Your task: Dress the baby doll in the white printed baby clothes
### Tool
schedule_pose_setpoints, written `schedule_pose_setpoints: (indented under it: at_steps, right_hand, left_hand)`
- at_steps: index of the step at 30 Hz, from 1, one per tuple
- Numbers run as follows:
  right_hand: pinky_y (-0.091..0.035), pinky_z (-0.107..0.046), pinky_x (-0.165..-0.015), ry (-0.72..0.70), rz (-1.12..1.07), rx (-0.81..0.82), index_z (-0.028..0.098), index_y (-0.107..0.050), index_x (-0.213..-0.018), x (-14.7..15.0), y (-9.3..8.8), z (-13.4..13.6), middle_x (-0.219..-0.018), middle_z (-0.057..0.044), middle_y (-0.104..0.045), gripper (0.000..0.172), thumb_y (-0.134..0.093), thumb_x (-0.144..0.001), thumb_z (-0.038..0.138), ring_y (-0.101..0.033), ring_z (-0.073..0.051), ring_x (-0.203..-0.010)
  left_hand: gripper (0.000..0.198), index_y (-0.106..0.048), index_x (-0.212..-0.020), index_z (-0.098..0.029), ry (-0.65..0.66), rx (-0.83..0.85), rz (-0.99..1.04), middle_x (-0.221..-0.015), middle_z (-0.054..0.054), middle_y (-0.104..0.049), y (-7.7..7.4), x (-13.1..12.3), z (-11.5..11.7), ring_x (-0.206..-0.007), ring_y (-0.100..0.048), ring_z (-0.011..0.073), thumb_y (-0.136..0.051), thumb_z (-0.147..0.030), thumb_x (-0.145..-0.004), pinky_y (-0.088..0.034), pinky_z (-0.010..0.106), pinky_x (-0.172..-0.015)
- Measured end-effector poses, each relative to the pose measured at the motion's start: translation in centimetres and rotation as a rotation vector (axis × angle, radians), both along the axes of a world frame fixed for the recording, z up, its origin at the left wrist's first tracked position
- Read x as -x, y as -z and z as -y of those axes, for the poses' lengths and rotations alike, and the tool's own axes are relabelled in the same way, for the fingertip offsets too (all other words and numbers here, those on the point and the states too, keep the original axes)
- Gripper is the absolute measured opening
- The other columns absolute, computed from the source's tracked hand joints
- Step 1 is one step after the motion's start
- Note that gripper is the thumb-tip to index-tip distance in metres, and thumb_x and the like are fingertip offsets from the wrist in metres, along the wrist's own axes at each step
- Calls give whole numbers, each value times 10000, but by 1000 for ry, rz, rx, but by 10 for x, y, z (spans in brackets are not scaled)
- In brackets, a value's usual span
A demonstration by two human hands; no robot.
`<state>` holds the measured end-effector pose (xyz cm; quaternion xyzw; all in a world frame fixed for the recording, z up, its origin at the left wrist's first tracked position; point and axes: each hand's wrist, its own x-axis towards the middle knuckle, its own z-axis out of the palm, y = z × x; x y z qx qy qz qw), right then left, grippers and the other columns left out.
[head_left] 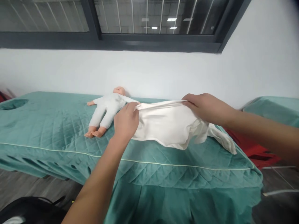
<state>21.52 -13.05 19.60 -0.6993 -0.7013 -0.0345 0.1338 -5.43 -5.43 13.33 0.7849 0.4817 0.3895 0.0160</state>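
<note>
A small white cloth garment (165, 126) is stretched between my two hands above the bed. My left hand (127, 119) is closed on its left upper corner, and my right hand (202, 105) pinches the upper edge farther right. From under my right hand a sleeve-like part (223, 138) trails down onto the green cover. Just left of my left hand lies a baby doll (108, 104) on its back, in a white body suit with bare feet. The doll's arm on the right runs partly behind my left hand.
The bed has a green quilted cover (53, 124) with a pale piping line, and stands against a white wall (70, 71). A dark-framed window (158, 40) is above. Red objects (257, 149) sit at right, and a black bag-like item (32, 210) is at lower left.
</note>
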Motion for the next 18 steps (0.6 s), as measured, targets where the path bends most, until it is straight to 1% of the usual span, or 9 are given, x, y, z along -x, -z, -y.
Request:
schedule_pose_setpoints:
  at_steps: [3, 6, 9, 11, 14, 16, 18]
  right_hand:
    - [-390, -356, -695, -15, 25, -12, 257, -648, -1008, -4, 9, 2, -953, -65, -694, 273, -406, -941, 364, -600, -263, -820]
    - [-398, -358, -696, 11, 1, 20, 269, -636, -985, -10, 16, 3, -952, -50, -692, 242, -408, -919, 314, -601, -266, -834]
    - [-413, -358, -702, 70, -97, 15, 264, -627, -987, -16, 16, 4, -915, -51, -685, 228, -418, -897, 276, -597, -258, -818]
    - [-420, -352, -700, 104, -201, 9, 253, -629, -968, -20, 14, 4, -904, -59, -681, 216, -427, -895, 275, -594, -243, -796]
    - [-419, -348, -704, 127, -274, 43, 237, -626, -920, -26, 16, 4, -901, -75, -681, 199, -434, -908, 286, -586, -228, -790]
    - [-411, -354, -737, 127, -208, 33, 224, -626, -939, -32, 19, 0, -948, -89, -677, 212, -418, -907, 238, -583, -231, -845]
    - [-393, -364, -775, 125, -60, -42, 207, -647, -979, -38, 20, -7, -1044, -118, -646, 255, -406, -898, 192, -560, -252, -975]
  left_hand:
    - [261, -628, -1085, -226, -17, 19, 96, -1052, 50, -700, 17, 8, -1, -993, -618, 245, -443, -218, -901, -414, 299, -788]
    - [230, -635, -1007, -207, -24, 146, 245, -910, 41, -695, 31, 11, -6, -869, -613, 229, -459, -312, -903, -415, 296, -749]
    - [221, -627, -879, -184, 1, 289, 426, -790, 26, -658, 39, 10, -14, -773, -582, 203, -504, -367, -871, -413, 287, -717]
    - [220, -618, -826, -177, 63, 401, 579, -746, 17, -632, 42, 7, -17, -724, -563, 179, -533, -379, -848, -410, 272, -679]
    - [248, -641, -892, -180, 220, 627, 829, -760, 8, -640, 45, 3, -14, -692, -571, 161, -588, -408, -811, -414, 250, -631]
    - [297, -660, -944, -176, 305, 737, 925, -809, 16, -666, 48, 0, -8, -717, -597, 165, -645, -418, -772, -430, 244, -632]
    - [332, -679, -957, -167, 362, 816, 966, -851, 32, -686, 51, -7, 2, -765, -624, 176, -697, -414, -735, -450, 247, -656]
